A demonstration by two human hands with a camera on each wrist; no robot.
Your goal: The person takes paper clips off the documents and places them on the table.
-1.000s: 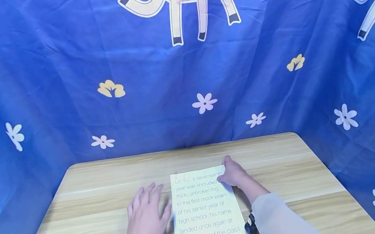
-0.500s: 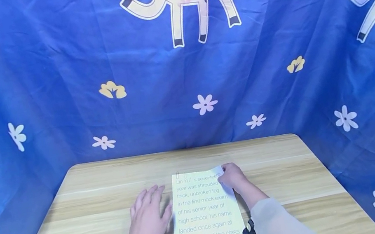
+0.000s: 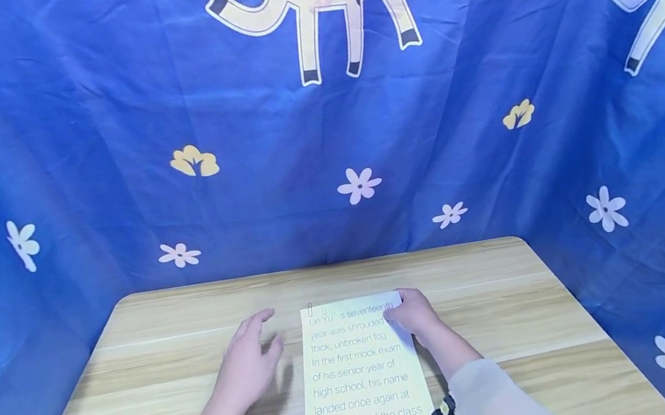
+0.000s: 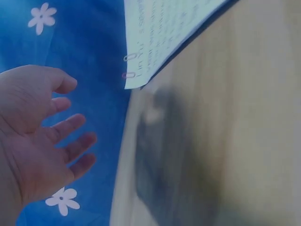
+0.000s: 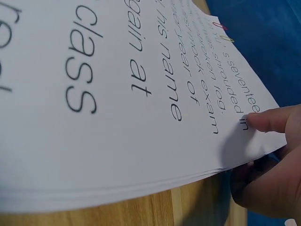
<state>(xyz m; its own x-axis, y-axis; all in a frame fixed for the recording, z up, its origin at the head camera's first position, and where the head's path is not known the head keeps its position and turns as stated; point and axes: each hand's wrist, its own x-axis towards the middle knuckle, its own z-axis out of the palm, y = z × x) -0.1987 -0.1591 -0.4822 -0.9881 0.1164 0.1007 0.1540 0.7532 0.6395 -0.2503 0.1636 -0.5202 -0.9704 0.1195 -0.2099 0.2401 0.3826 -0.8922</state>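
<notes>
Pale printed sheets [image 3: 363, 380], stacked and joined by two paper clips [image 3: 315, 308] at their eleven o'clock corner, lie at six o'clock on the wooden worktop [image 3: 509, 302]. Of the two hands, the right hand [image 3: 414, 313] pinches the stack's one o'clock corner, thumb on top, fingers beneath. At nine o'clock of the stack, the left hand [image 3: 246, 363] hovers released, fingers relaxed, holding nothing. Blue patterned cloth [image 3: 98, 167] hangs behind.

Makeshift indoor recording corner. Blue cartoon-print cloth [image 3: 98, 167] fills the upper frame. Small wooden table [image 3: 153, 365] at bottom centre.
</notes>
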